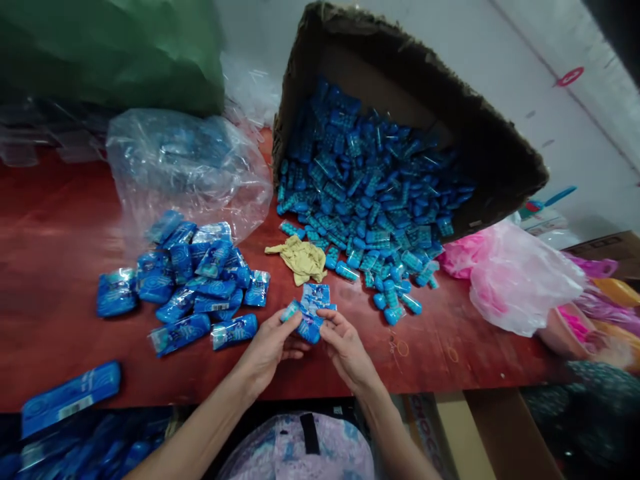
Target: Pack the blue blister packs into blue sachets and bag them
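Between my two hands is a small blue packet (310, 328), tilted and shiny. My left hand (273, 347) pinches its left end, while the fingertips of my right hand (345, 343) close on its right end. Flat blue-and-white printed pieces (316, 295) lie on the table just beyond the fingers. A crumpled yellow cloth or glove (300, 259) rests behind them. To the left of my left hand sits a loose pile of blue wrapped packets (200, 280), with single ones nearest the hand.
A cardboard box (505, 160) tipped on its side spills many small blue pieces (370, 220) onto the red table (450, 360). A clear plastic bag (190, 180) stands at back left. Pink and white bags (525, 280) lie right. A longer blue pack (73, 397) is at the front-left edge.
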`<state>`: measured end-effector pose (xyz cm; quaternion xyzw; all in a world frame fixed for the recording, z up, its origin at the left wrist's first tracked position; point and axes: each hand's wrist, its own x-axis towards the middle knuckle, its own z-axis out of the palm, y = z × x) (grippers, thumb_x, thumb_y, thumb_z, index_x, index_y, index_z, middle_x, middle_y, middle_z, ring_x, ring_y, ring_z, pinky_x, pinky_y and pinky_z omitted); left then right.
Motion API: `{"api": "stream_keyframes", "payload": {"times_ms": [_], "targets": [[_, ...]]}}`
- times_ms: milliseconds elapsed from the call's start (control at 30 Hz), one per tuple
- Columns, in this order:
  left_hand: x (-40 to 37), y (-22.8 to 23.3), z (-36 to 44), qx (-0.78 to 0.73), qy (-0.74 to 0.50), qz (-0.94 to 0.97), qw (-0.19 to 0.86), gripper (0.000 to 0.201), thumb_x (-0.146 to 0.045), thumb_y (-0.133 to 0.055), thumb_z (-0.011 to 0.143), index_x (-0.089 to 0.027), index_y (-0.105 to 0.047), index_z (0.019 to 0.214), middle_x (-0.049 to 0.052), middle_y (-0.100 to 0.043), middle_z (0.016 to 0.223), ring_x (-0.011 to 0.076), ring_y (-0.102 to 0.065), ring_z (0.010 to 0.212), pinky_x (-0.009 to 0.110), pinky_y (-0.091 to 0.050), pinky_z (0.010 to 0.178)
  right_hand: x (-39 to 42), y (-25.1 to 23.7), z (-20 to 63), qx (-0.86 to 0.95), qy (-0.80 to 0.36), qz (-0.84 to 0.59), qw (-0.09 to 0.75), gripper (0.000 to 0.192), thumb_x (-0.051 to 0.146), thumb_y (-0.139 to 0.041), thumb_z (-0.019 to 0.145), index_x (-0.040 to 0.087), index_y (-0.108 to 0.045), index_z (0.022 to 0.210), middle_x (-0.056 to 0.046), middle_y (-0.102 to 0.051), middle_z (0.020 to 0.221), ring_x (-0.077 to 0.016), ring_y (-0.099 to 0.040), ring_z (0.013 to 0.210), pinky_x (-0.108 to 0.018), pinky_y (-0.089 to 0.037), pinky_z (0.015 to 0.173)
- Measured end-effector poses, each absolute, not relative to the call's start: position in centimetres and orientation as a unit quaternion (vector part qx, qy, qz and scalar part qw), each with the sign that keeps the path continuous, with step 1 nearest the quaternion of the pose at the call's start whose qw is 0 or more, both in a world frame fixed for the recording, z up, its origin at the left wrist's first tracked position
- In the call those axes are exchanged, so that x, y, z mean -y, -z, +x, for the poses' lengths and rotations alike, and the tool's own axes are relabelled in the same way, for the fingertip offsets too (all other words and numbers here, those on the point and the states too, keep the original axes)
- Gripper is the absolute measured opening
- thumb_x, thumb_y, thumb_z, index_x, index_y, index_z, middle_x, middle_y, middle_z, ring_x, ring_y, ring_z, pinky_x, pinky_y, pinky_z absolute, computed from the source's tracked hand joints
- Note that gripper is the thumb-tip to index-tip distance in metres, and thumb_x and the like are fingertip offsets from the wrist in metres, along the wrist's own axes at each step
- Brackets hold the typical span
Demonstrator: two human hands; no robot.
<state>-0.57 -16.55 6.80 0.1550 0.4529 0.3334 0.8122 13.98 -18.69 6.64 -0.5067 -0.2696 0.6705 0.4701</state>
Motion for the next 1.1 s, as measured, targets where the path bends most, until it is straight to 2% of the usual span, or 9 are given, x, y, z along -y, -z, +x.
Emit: {"api": "stream_keyframes", "payload": {"times_ms": [167,300,500,600,800,867,967,1033,1100], "targets": [[17.2,-6.9,0.1,-0.447,-0.37,0.154,0.8,0.025,-0.033,-0.067,0.065,-0.015,-0.06,0.081,0.003,-0.068,0.067,0.0128,-0.062,0.058,0.022,-0.047,0.053,19.6,-6.5,15.1,0.357,-0.639,-0.495,0.468,0.03,0.025,-0.067,0.07,0.02,-0.058,0.098,0.0,-0.061,0.081,-0.0112,-0.055,0.073,-0.023,-0.045,0.069],[18.5,-6.0,2.2,-0.464,-0.406,0.192,0.764,0.031,-0.037,-0.066,0.065,-0.014,-0.063,0.086,0.005,-0.069,0.071,0.0156,-0.062,0.061,0.026,-0.048,0.058,20.5,-6.2,16.3,0.353,-0.652,-0.496,0.451,0.034,0.029,-0.067,0.068,0.021,-0.056,0.099,0.0,-0.06,0.082,-0.012,-0.055,0.066,-0.024,-0.05,0.054],[19.2,-5.4,4.7,-0.588,-0.484,0.339,0.553,0.027,-0.031,-0.068,0.063,-0.019,-0.069,0.086,0.002,-0.071,0.087,0.0198,-0.06,0.085,0.025,-0.045,0.076,22.0,-5.8,17.6,0.322,-0.663,-0.463,0.492,0.029,0.025,-0.069,0.065,0.019,-0.056,0.089,0.002,-0.056,0.072,-0.0096,-0.052,0.059,-0.022,-0.051,0.047],[18.9,-5.3,5.2,-0.613,-0.459,0.387,0.513,0.022,-0.034,-0.063,0.066,-0.018,-0.07,0.081,0.002,-0.071,0.08,0.0187,-0.06,0.076,0.024,-0.045,0.07,22.6,-5.5,17.4,0.31,-0.66,-0.453,0.513,0.029,0.021,-0.068,0.064,0.018,-0.055,0.09,0.002,-0.057,0.073,-0.0097,-0.053,0.061,-0.02,-0.051,0.046],[18.8,-4.7,5.0,-0.639,-0.43,0.426,0.474,0.025,-0.039,-0.056,0.072,-0.016,-0.067,0.072,-0.001,-0.063,0.058,0.0147,-0.054,0.056,0.023,-0.042,0.057,22.7,-5.0,16.8,0.299,-0.659,-0.458,0.515,0.041,0.02,-0.064,0.067,0.02,-0.05,0.106,-0.002,-0.059,0.091,-0.009,-0.058,0.059,-0.017,-0.048,0.041],[18.3,-4.9,4.8,-0.624,-0.442,0.418,0.49,0.028,-0.04,-0.055,0.072,-0.016,-0.067,0.081,0.002,-0.066,0.066,0.0178,-0.058,0.065,0.024,-0.043,0.061,22.3,-4.9,17.2,0.285,-0.67,-0.458,0.51,0.042,0.022,-0.066,0.065,0.019,-0.05,0.103,-0.001,-0.059,0.084,-0.0089,-0.058,0.054,-0.018,-0.048,0.039],[15.3,-5.3,4.8,-0.593,-0.474,0.47,0.45,0.039,-0.04,-0.055,0.073,-0.019,-0.06,0.106,0.008,-0.066,0.101,0.0235,-0.054,0.103,0.028,-0.041,0.083,21.6,-5.1,18.6,0.281,-0.656,-0.471,0.518,0.039,0.025,-0.067,0.064,0.018,-0.051,0.099,0.001,-0.058,0.076,-0.0096,-0.057,0.053,-0.02,-0.05,0.04],[12.1,-5.2,5.1,-0.589,-0.47,0.559,0.345,0.052,-0.039,-0.058,0.071,-0.021,-0.051,0.119,0.01,-0.05,0.129,0.0247,-0.033,0.126,0.033,-0.027,0.099,21.4,-5.1,19.6,0.279,-0.64,-0.479,0.532,0.039,0.028,-0.068,0.064,0.017,-0.052,0.098,0.001,-0.058,0.076,-0.0098,-0.057,0.054,-0.021,-0.051,0.041],[8.5,-4.4,5.6,-0.607,-0.391,0.653,0.227,0.06,-0.04,-0.056,0.072,-0.017,-0.044,0.126,0.013,-0.033,0.14,0.0277,-0.016,0.133,0.043,-0.015,0.104,21.4,-5.1,20.5,0.274,-0.635,-0.483,0.538,0.039,0.03,-0.068,0.064,0.017,-0.053,0.097,0.0,-0.058,0.076,-0.0101,-0.057,0.054,-0.022,-0.051,0.041]]}}
